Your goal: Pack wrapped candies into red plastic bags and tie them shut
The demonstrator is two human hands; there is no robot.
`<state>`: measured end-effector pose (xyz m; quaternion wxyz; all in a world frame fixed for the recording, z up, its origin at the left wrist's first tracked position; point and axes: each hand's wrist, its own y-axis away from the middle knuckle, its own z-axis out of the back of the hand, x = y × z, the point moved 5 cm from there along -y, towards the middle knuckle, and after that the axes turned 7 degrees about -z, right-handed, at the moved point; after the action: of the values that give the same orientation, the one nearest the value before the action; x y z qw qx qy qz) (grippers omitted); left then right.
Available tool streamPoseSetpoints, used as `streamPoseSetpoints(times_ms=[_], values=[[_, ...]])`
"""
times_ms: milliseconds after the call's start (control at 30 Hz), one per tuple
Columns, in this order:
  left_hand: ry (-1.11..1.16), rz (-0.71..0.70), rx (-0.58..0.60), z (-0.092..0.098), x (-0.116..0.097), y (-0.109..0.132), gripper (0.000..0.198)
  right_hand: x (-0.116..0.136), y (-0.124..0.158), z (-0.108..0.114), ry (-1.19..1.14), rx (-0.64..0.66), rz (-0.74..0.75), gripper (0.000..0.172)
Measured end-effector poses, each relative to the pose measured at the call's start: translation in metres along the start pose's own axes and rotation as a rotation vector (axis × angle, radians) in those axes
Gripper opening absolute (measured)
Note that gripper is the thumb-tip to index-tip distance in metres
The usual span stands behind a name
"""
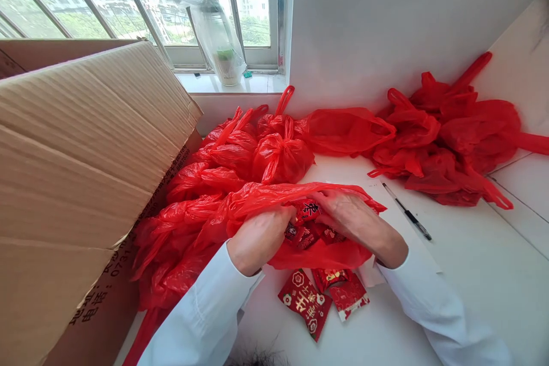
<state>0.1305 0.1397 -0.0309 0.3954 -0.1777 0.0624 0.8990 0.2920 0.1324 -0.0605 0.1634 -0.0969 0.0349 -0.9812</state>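
Note:
A red plastic bag [326, 257] lies with its mouth spread, several red snack packets [306, 237] inside. Within the mouth is my left hand [263, 237], its fingers curled closed and their tips hidden. From the other side my right hand [358, 220] reaches in, thumb and fingers closed about the end of a red snack packet with dark lettering [307, 210]; the bag's rim covers part of the fingers. On the white surface just below the bag rest three loose packets: a large red one [305, 304], a shiny one [330, 277] and a patterned one [349, 296].
Tied, filled red bags [283, 154] crowd the left and back. Limp red bags [454, 137] are heaped at the right. A pen [407, 211] lies by white paper [422, 251]. A cardboard box [94, 143] stands at left; a bagged jar [223, 51] is on the sill.

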Motion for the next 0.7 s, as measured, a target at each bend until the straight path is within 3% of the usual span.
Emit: streamPoseSetpoints(times_ms=[100, 233, 367, 467, 567, 667, 700], values=[[-0.05, 0.006, 0.13, 0.001, -0.002, 0.0, 0.011, -0.004, -0.006, -0.009, -0.022, 0.01, 0.025, 0.024], [-0.082, 0.013, 0.185, 0.003, -0.004, 0.0, 0.032, -0.009, -0.008, -0.003, -0.047, -0.019, -0.019, 0.014], [-0.075, 0.024, 0.188, 0.002, -0.004, 0.001, 0.037, -0.018, -0.011, 0.005, -0.074, -0.067, -0.106, 0.035], [-0.067, 0.024, 0.15, 0.001, -0.001, 0.002, 0.034, -0.025, -0.014, 0.005, -0.098, -0.103, -0.185, 0.046], [-0.05, 0.009, 0.075, -0.002, 0.002, 0.003, 0.028, -0.029, -0.015, 0.006, -0.132, -0.119, -0.234, 0.047], [0.0, -0.016, -0.067, -0.002, 0.006, 0.004, 0.011, -0.029, -0.015, 0.009, -0.163, -0.122, -0.252, 0.046], [0.021, -0.019, -0.138, 0.0, 0.008, 0.005, 0.016, -0.028, -0.015, 0.01, -0.172, -0.122, -0.258, 0.046]])
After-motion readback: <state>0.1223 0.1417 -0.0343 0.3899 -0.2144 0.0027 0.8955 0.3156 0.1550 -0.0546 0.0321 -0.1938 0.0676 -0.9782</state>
